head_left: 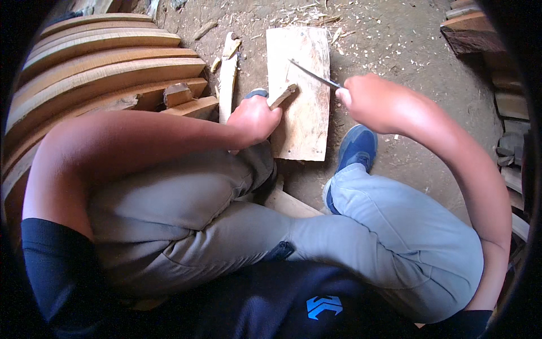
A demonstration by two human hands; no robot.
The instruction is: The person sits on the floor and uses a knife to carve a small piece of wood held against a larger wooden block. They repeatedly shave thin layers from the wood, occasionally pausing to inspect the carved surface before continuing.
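Note:
My left hand point(255, 120) is closed around a short wooden stick point(283, 96), whose free end points up and to the right over the board. In my right hand point(377, 103) is a knife point(314, 74) with a long, thin, dark blade; the fingers hide its handle. That blade reaches leftward over the upper part of the pale wooden board point(302, 133), its tip beyond the stick and apart from it. The board lies on the ground between my feet, its surface scuffed and stained.
Curved stacked planks point(113, 76) fill the left side, with a small wood block point(178, 95) on top. A split wood strip point(227, 76) lies left of the board. Shavings litter the dirt floor point(389, 51). More timber point(473, 33) is piled at right. My blue shoe point(358, 148) stands beside the board.

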